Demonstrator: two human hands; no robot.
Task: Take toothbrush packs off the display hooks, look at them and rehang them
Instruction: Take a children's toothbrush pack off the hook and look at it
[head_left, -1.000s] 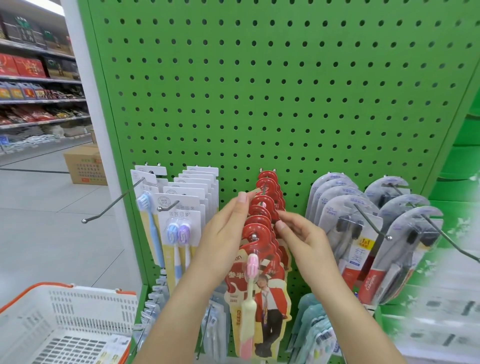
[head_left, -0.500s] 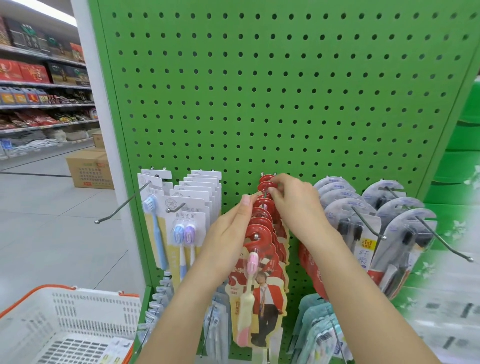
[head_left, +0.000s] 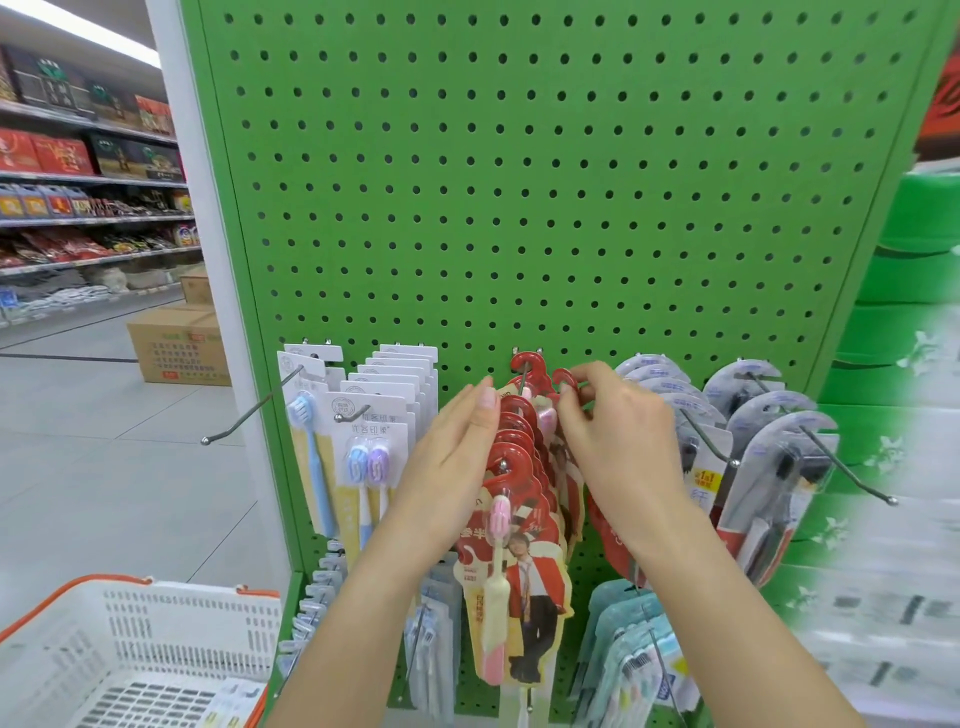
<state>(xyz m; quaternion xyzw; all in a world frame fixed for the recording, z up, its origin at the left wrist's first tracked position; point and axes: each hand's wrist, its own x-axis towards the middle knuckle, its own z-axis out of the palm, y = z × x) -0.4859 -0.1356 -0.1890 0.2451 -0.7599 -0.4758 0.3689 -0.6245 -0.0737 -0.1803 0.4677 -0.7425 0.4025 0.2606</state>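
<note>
**Handling the Red Toothbrush Packs**

The red toothbrush packs (head_left: 511, 499) hang on the centre hook (head_left: 522, 382), at 6 o'clock on the green pegboard (head_left: 519, 182). The left hand (head_left: 452, 457) rests flat, fingers straight, against the row. The right hand (head_left: 618, 431) pinches a rear pack's red hanger tab (head_left: 563, 379). The packs are probably light, thin card that bends easily; grip at the hanger tab.

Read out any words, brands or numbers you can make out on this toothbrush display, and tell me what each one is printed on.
"优客印象": front white twin toothbrush pack.
"1" and "1" on a yellow tag: grey-topped pack right of the right hand.
Front red toothbrush pack: large white characters partly hidden by the left hand, unreadable.
Cardboard box, aisle shelf goods and basket leaflet: too small or blurred.
</note>
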